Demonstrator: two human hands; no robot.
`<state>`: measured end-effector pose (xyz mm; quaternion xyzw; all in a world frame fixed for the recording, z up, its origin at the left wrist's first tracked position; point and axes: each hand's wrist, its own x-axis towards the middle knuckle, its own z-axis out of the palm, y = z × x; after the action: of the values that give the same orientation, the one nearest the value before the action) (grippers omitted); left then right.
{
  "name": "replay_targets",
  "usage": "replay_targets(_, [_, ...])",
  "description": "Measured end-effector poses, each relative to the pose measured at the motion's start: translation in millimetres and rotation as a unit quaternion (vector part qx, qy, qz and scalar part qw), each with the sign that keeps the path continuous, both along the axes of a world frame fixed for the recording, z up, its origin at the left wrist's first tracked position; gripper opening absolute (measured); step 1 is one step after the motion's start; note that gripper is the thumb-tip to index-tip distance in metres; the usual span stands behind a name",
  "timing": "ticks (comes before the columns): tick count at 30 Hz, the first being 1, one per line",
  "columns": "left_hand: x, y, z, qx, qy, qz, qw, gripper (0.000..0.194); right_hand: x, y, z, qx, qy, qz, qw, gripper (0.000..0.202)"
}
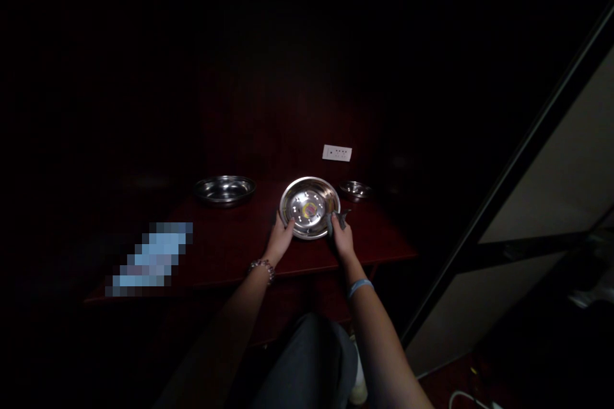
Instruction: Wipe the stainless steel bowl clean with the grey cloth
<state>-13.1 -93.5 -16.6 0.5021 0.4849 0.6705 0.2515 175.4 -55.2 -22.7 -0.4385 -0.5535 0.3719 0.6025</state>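
A round metal bowl (307, 198) with a yellow and pink sticker on its inner bottom is held tilted toward me above the dark red table (215, 265). My left hand (281, 236) grips its lower left rim, the thumb over the edge. At the lower right rim, my right hand (341, 233) pinches a greyish cloth (330, 222) against the bowl. The fingers behind the bowl are hidden on both sides.
Another metal bowl (225, 192) sits at the table's back left, and a smaller one (355, 190) at the back right. A white socket panel (337, 153) is on the wall. A blurred blue patch (156, 255) lies at left. A panelled door stands at right.
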Motion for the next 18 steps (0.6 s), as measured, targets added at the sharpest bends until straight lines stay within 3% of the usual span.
replay_targets(13, [-4.2,3.7,-4.4,-0.011,0.016,0.048,0.999,0.044,-1.2,-9.5,8.3,0.002,0.009,-0.034,0.999,0.057])
replay_targets(18, [-4.2,1.6,-2.8,-0.018,0.001,0.059,0.998,0.042,-0.2,-6.6,7.6,-0.013,0.071,-0.06,0.996,0.058])
